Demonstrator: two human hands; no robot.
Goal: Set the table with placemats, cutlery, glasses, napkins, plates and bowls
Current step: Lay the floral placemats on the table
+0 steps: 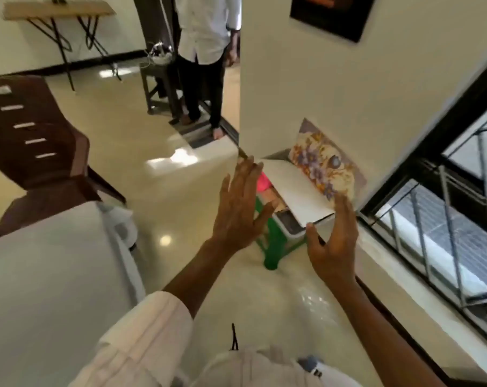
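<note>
placemat: floral placemat (323, 166) stands tilted against the wall (306, 88), just beyond the right fingertips. Its lower edge meets a white sheet (289, 191) lying flat between the 2 hands. 1 folded mat or 2 pieces: can't tell.
right hand: right hand (334, 244) spread wide, palm facing left, fingers (345, 208) near-straight. Tips overlap the floral mat's near corner, thumb sits at the sheet's near corner. Touching or just off: can't tell. Nothing gripped.
left hand: left hand (239, 210) flat, fingers (245, 174) spread and straight, holding nothing. Tips just short of the sheet's far-left corner.
under the sheet: green stool (276, 247) below and between both palms, with a grey-rimmed tray-like thing on it. Pink item (263, 181) just right of the left fingers. Details blurred.
left of left hand: white table (55, 261), brown chair (35, 141) past it.
beyond left fingertips: second person (203, 51) standing, well apart.
right of right hand: window grille (446, 219).
</note>
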